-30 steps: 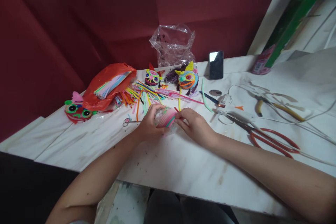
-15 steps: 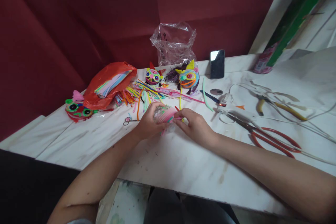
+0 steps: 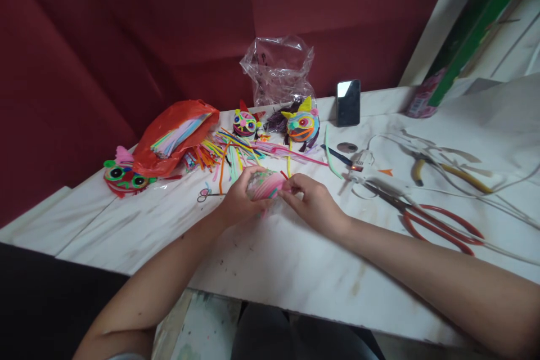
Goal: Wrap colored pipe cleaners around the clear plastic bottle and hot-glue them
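My left hand [image 3: 242,197] is wrapped round the left side of a ball covered in pink, white and green pipe cleaners [image 3: 270,185]. Part of the ball looks clear or speckled green near the thumb and fingers. At the ball's right side, my right hand [image 3: 310,197] pinches with thumb and forefinger. A short red pipe cleaner end [image 3: 284,175] sticks out beside those fingertips; the rest of it is hidden. Just left of my left hand lies a small pair of scissors [image 3: 204,196]. Behind the ball spreads a heap of coloured pipe cleaners [image 3: 236,152].
Pipe cleaner animal heads [image 3: 126,179] stand left and at the back, near a red plastic bag [image 3: 169,129] and a clear bag [image 3: 282,67]. To the right are a phone [image 3: 348,103], glue gun [image 3: 371,174], red-handled shears [image 3: 442,228], pliers [image 3: 455,174] and cords.
Both hands stay at nearly the same place on the ball. My right fingertips have shifted slightly at its right side, and the ball appears a little turned.
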`<state>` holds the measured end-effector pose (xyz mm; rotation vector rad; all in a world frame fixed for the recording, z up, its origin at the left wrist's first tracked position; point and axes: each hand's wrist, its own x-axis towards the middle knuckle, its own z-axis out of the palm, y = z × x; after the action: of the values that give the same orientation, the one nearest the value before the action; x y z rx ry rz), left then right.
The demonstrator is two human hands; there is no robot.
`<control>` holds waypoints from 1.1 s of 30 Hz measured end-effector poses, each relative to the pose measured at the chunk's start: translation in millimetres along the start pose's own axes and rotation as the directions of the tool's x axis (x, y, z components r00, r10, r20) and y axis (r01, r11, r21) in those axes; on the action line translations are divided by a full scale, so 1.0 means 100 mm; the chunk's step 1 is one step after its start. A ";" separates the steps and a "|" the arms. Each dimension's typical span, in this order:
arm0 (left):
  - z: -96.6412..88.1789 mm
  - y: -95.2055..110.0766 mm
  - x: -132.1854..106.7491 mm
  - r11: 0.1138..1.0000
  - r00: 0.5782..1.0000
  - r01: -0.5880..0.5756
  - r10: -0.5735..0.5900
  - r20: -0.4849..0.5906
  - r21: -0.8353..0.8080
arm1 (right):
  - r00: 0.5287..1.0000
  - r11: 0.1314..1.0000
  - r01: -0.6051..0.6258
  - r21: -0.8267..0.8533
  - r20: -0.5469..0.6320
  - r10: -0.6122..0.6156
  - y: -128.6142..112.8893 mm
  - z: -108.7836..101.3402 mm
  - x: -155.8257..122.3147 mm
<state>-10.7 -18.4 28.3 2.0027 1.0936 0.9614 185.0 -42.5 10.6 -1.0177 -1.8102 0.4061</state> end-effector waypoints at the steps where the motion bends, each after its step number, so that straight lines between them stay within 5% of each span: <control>1: 0.00 0.00 0.00 1.000 1.000 0.017 -0.017 0.005 -0.009 | 1.000 1.000 0.007 0.000 0.005 -0.007 0.00 0.00 0.00; 12: 0.06 -0.05 -0.01 0.999 0.994 -0.007 0.003 -0.109 -0.039 | 0.999 0.998 0.051 0.025 -0.016 -0.051 0.02 -0.03 0.00; 26: 0.07 0.07 0.00 0.995 0.985 0.099 -0.099 -0.141 -0.007 | 0.985 0.985 0.169 0.009 -0.016 -0.169 -0.02 0.02 -0.01; 30: 0.04 0.00 0.02 0.997 0.985 0.075 -0.079 -0.155 -0.033 | 0.997 0.993 0.069 0.098 -0.027 -0.066 0.01 0.03 0.00; 33: 0.00 -0.09 0.08 0.967 0.969 0.090 -0.141 -0.204 -0.240 | 0.996 0.983 -0.033 0.182 -0.071 0.046 0.07 0.03 0.00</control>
<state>-11.3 -7.6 23.2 1.6575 1.1464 1.2102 185.9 -37.6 5.1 -0.9308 -1.6562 0.5400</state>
